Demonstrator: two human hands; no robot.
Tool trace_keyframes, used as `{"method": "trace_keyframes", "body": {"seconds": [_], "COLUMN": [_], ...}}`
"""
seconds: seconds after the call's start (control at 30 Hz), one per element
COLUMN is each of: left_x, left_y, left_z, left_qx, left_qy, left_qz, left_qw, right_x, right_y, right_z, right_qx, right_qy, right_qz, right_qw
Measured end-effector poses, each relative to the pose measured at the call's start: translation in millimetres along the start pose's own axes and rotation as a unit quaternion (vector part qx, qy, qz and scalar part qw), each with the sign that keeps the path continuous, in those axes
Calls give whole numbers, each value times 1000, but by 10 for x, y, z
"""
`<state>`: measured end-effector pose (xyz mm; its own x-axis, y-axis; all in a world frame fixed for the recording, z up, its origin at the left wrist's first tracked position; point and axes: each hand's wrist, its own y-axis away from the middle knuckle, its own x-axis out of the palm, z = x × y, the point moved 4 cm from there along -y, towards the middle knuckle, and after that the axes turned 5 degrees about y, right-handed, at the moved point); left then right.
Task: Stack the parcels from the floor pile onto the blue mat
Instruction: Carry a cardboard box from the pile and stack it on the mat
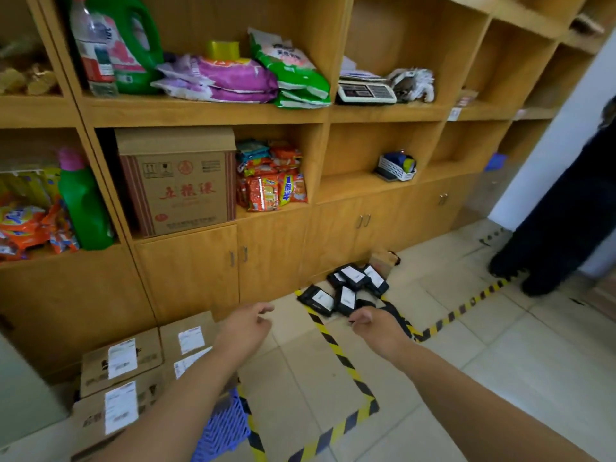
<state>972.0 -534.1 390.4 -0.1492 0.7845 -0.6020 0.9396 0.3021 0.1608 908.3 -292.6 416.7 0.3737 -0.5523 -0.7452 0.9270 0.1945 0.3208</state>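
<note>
Several black parcels [346, 288] with white labels lie in a pile on the floor against the cabinet, with a small brown box [383, 260] behind them. At the lower left, three cardboard parcels [121, 361] with white labels sit stacked on the blue mat [223, 428], of which only a latticed corner shows. My left hand [246, 325] hovers over the floor between the stack and the pile, fingers loosely curled, holding nothing. My right hand [370, 323] hangs just in front of the black pile, fingers loosely curled and empty.
Yellow-and-black tape [336, 348] marks zones on the tiled floor. A wooden shelf unit [206, 110] with bottles, bags, a carton and a scale stands behind. A person in dark trousers [550, 248] stands at the right.
</note>
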Motion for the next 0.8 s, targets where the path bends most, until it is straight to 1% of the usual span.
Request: {"method": "trace_keyframes", "body": {"seconds": [0.17,0.4,0.5,0.57,0.67,0.8], "left_x": [582,1062,1228,1337,1505,1779], "left_y": [-241,-817,-1247,-1586,-2112,-2763], "left_z": [-495,-861,-996,-1095,-1274,-1556], "left_qx": [24,18,16,19,25,26], "left_qy": [17,31,63,78,89,88], "left_qz": [31,55,61,67,85,117], "left_qw": [999,998,996,995,992,989], "right_x": [-598,-1076,-1223,-1339,-1539,-1817], "right_y": [-246,-808,-1142,-1396,-1794,-2231], "right_z": [-438,-878,-980,-1058,-1189,-1318], "right_qx": [17,58,67,80,110,140], "right_qy": [-8,1,15,-1,-22,-40], "right_qz": [-17,-35,-30,-40,-63,-73], "right_qw": [1000,998,997,996,992,987]}}
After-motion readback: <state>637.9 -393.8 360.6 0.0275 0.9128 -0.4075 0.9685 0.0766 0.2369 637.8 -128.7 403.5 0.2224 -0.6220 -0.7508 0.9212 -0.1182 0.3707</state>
